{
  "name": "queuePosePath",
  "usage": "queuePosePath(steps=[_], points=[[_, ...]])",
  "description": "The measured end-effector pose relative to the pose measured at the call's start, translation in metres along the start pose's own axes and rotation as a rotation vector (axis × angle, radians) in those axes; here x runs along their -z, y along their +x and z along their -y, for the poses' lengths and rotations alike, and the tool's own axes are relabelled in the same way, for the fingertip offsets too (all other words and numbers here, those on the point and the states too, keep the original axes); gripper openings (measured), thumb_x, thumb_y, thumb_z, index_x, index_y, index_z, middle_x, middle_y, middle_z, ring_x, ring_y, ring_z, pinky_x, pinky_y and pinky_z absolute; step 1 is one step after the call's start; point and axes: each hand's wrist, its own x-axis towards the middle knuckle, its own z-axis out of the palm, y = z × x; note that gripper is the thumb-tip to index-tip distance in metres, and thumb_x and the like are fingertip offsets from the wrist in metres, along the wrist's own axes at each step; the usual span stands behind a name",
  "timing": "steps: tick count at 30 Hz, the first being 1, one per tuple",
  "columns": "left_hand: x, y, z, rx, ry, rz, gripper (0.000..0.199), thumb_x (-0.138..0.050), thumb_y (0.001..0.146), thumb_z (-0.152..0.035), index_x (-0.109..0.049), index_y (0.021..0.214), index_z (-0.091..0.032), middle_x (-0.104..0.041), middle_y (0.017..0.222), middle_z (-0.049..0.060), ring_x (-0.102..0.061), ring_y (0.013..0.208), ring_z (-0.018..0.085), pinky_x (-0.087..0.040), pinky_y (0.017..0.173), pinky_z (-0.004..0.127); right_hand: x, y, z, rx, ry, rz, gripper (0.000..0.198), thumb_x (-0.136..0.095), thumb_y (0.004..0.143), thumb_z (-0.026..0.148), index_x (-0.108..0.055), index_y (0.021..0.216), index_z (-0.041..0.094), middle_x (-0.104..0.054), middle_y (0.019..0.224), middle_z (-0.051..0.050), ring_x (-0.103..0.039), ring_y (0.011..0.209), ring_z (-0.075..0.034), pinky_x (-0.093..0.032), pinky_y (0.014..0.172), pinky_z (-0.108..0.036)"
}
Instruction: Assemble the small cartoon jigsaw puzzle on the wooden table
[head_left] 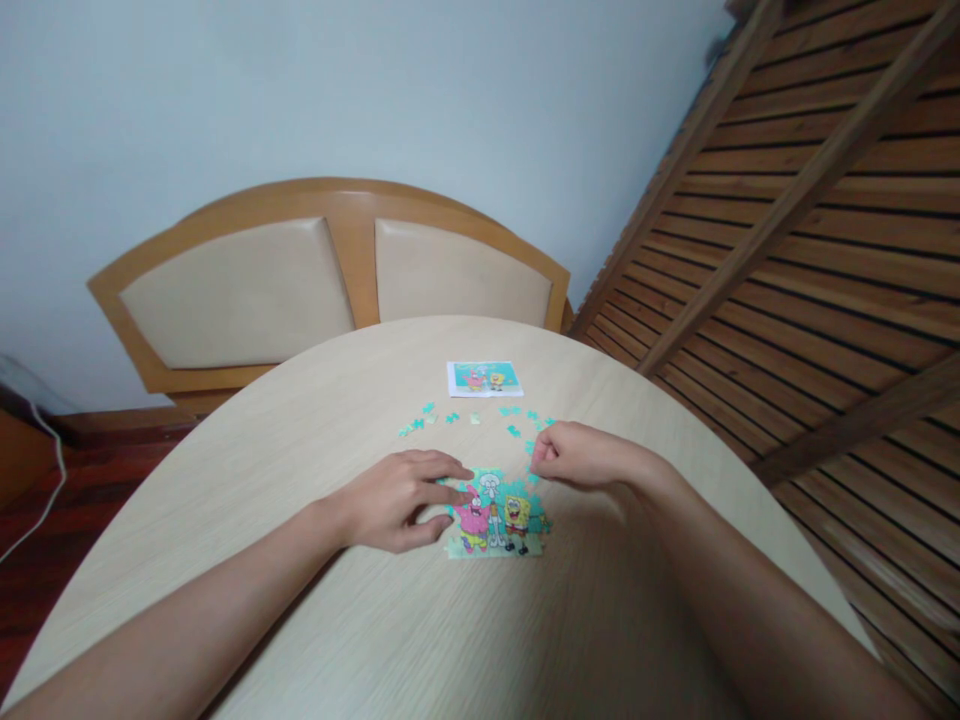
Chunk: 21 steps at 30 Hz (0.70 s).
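Observation:
A partly joined jigsaw puzzle (495,520) of cartoon figures, pink, yellow and pale green on teal, lies flat on the round table. My left hand (409,500) rests at its left side, fingers apart, the fingertips on the puzzle's upper left edge. Just above the puzzle's upper right corner is my right hand (574,453), its fingers curled and pinched together. A teal puzzle piece (529,447) shows right at those fingertips; whether anything is held inside them is hidden. Loose teal pieces (514,431) lie close by on the table.
Beyond the puzzle, a picture card (484,379) showing the same figures lies on the table (360,620). More loose pieces (418,424) are scattered at the upper left. A padded bench back (349,260) stands behind the table, and a slatted wooden panel (810,230) leans at the right.

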Motion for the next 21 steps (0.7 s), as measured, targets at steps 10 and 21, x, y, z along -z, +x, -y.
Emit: queuePosePath(steps=[10,21], points=[[0.0005,-0.0008,0.0001,-0.004,-0.005,-0.002,0.037,-0.057,0.09,-0.027,-0.065,0.126,-0.024,-0.065,0.132,0.009,-0.062,0.12,0.026,-0.051,0.105,0.046,-0.001,0.0006,0.003,0.011,-0.016,-0.031,0.024,-0.054,0.073,0.017,-0.044,0.051,0.02,-0.042,0.048,0.005,-0.038,0.051,-0.011,-0.025,0.05,-0.026],[-0.0001,-0.0007,0.0001,0.003,0.002,0.017,0.036,-0.056,0.09,-0.027,-0.065,0.125,-0.024,-0.064,0.133,0.009,-0.061,0.12,0.026,-0.05,0.105,0.047,0.0004,0.0018,-0.0037,0.016,0.031,-0.046,0.014,-0.059,0.072,0.02,-0.056,0.059,0.018,-0.053,0.055,0.003,-0.046,0.055,-0.012,-0.029,0.05,-0.024]])
